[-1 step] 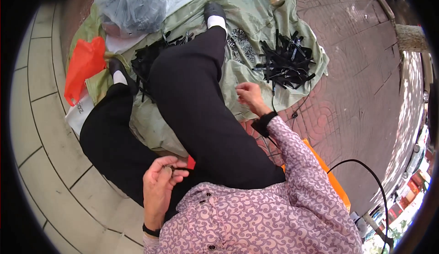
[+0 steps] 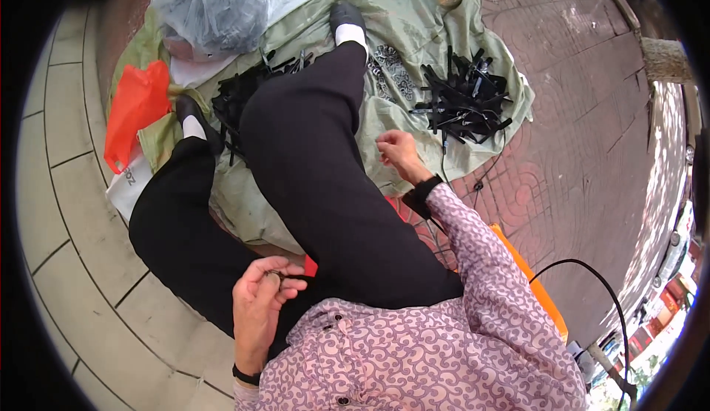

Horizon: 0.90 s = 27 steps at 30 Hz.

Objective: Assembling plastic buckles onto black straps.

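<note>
My left hand [image 2: 257, 304] is raised over my lap with thumb and fingers pinched together. Between them sits a small dark piece with a short black strap-like end [image 2: 299, 277] pointing right; its exact kind is too small to make out. My right hand [image 2: 399, 152] is beside my right knee, above the green sheet, its fingers curled inward. Whatever those fingers may hold is hidden. Just beyond it to the right lies a heap of short black straps [image 2: 467, 99]. Small dark metal-looking pieces [image 2: 392, 71] are spread between that heap and my foot.
Another heap of black straps [image 2: 229, 108] lies partly behind my leg. A grey plastic bag [image 2: 214, 11] and a red bag [image 2: 140, 108] are on the left of the green sheet [image 2: 414, 11]. Beside my right arm stands an orange object [image 2: 543, 292], near a black cable [image 2: 617, 300].
My right hand has shifted very slightly left and away from me. The left hand keeps its pinch in nearly the same place.
</note>
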Each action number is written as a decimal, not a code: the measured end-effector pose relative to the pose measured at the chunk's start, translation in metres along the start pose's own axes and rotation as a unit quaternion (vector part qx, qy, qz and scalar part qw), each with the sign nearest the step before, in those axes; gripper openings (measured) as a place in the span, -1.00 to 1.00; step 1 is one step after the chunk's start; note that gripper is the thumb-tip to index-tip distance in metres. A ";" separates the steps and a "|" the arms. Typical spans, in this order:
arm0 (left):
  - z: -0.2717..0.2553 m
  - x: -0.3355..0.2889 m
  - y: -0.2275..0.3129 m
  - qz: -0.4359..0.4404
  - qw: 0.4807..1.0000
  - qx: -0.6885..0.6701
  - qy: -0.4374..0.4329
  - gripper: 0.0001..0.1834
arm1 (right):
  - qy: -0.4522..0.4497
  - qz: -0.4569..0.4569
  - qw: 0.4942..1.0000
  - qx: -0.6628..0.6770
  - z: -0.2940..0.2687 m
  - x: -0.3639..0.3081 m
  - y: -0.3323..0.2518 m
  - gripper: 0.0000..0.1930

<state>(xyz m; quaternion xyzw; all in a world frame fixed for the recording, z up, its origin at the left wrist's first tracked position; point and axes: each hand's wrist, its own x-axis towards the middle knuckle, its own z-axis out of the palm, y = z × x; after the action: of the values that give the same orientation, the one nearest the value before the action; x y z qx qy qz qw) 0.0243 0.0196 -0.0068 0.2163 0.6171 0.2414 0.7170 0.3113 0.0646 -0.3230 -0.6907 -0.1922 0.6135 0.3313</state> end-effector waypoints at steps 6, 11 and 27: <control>0.003 0.019 0.005 -0.049 0.998 -0.031 -0.031 -0.76 | 0.021 -0.241 0.923 -0.299 0.030 0.083 0.047 -0.87; 0.000 0.025 0.013 -0.023 0.998 -0.030 -0.047 -0.79 | -0.113 -0.251 0.871 -0.406 0.072 0.075 0.026 -0.82; -0.032 0.033 0.009 -0.037 0.992 -0.076 -0.095 -0.75 | -0.058 -0.094 0.916 -0.386 0.134 0.070 0.017 -0.74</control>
<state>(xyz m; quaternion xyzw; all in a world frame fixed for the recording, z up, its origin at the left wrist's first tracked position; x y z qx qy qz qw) -0.0041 0.0470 -0.0315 0.1600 0.5340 0.2388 0.7951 0.1902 0.1297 -0.3886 -0.7067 -0.4969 0.4966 0.0835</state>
